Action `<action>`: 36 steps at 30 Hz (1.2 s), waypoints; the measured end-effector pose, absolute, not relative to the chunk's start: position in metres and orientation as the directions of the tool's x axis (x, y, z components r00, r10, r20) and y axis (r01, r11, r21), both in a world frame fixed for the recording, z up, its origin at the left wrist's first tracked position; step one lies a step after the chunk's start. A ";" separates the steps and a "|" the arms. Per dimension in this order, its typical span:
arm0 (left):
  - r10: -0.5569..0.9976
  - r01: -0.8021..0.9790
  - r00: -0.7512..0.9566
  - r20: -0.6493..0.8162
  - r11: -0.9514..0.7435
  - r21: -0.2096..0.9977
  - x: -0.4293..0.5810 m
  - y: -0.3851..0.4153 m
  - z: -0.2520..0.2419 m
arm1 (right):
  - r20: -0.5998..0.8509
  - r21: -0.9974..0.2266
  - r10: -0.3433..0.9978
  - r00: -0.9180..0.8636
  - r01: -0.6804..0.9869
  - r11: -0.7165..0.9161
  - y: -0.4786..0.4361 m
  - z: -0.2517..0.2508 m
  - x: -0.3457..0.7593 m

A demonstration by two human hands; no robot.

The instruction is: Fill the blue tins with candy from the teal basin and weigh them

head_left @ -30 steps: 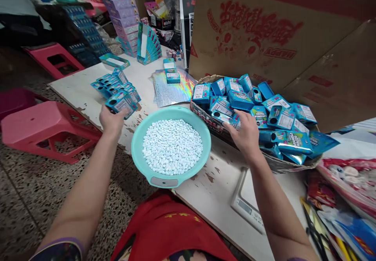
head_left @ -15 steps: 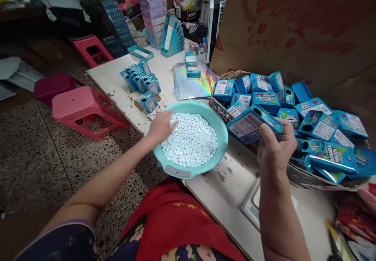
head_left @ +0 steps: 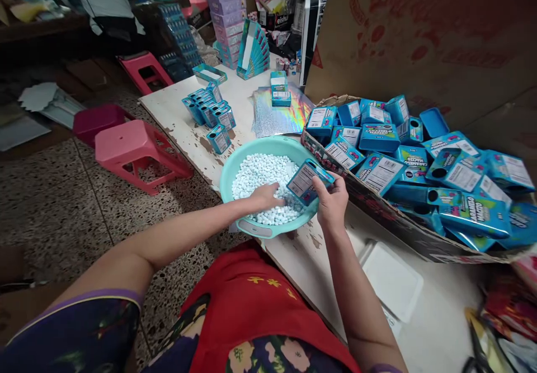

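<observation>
A teal bowl (head_left: 229, 171) full of small pale-blue candies (head_left: 260, 174) sits at the near edge of the white table (head_left: 176, 118). My left hand (head_left: 264, 197) rests in the candies with its fingers curled down among them. My right hand (head_left: 331, 205) grips a small blue tin (head_left: 306, 180) and tilts it over the bowl's right side. Just right of the bowl, a low cardboard tray (head_left: 377, 205) is heaped with many more of the same blue tins (head_left: 403, 149).
A cluster of upright blue tins (head_left: 210, 110) stands left of the bowl, with holographic sheets (head_left: 279, 118) behind it. A big cardboard box (head_left: 419, 37) rises at the right. A white scale (head_left: 392, 281) lies near me. Pink stools (head_left: 134, 149) stand on the floor at left.
My left hand left the tin cluster and moved into the candies. My right hand picked a tin from the tray and brought it down over the bowl.
</observation>
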State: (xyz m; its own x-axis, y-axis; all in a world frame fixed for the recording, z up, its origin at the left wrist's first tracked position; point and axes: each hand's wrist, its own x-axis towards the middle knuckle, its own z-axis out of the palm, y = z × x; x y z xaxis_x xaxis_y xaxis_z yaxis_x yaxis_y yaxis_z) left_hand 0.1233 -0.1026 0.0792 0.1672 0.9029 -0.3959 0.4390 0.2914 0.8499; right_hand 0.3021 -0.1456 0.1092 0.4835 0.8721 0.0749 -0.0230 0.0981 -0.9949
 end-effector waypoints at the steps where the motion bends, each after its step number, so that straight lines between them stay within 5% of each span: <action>1: 0.895 0.382 0.153 -0.418 0.337 0.860 0.124 -0.100 0.079 | 0.086 -0.996 0.878 0.470 0.013 0.091 -0.144 0.110 0.303; 7: 0.869 0.127 0.184 -0.460 0.443 0.888 0.115 -0.088 0.105 | 0.246 -0.935 0.933 0.261 0.317 0.158 -0.146 0.121 0.302; 12: 0.962 -0.356 0.110 -0.249 0.272 0.894 0.127 -0.089 0.148 | 0.297 -0.865 0.950 0.096 0.449 0.225 -0.146 0.125 0.290; 16: 0.986 -0.505 -0.023 -0.167 0.133 0.853 0.141 -0.085 0.161 | 0.293 -0.825 0.956 0.026 0.512 0.239 -0.144 0.130 0.274; 36: 0.995 -0.409 -0.054 -0.088 0.059 0.911 0.150 -0.075 0.152 | 0.198 -0.724 0.976 0.094 0.685 0.081 -0.142 0.144 0.266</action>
